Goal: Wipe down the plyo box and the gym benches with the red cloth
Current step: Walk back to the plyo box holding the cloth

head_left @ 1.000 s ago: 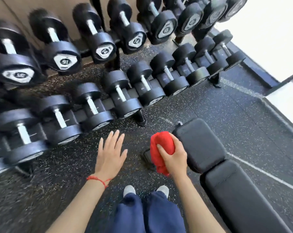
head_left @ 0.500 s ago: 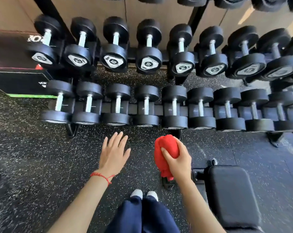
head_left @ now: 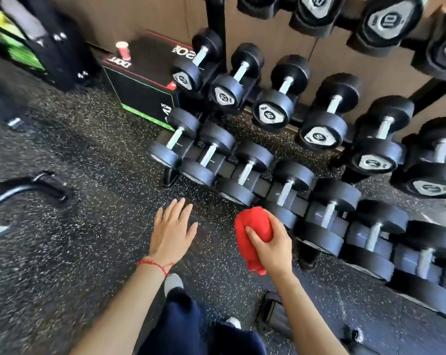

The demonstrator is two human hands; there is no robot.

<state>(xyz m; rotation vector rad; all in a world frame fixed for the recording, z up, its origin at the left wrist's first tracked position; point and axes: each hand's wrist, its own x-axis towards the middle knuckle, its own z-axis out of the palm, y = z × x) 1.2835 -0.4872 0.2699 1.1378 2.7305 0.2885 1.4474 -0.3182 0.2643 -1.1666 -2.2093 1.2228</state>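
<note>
Presently, the right hand [head_left: 273, 245] grips the bunched red cloth [head_left: 252, 231], fingers curled round it, in the air above the floor [head_left: 63, 252]. The left hand [head_left: 172, 231] is held flat, fingers straight and spread, holding nothing. The plyo box [head_left: 142, 90] stands at 11 o'clock, beside the dumbbell rack [head_left: 281, 155], a red cup [head_left: 122, 50] on top.

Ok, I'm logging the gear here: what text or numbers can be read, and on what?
"10": end cap of an upper-rack dumbbell.
"15", likely: end cap of a middle-rack dumbbell.
Plyo box lettering: upside down, blurred, unreadable.
Other dumbbell caps: too blurred.
</note>
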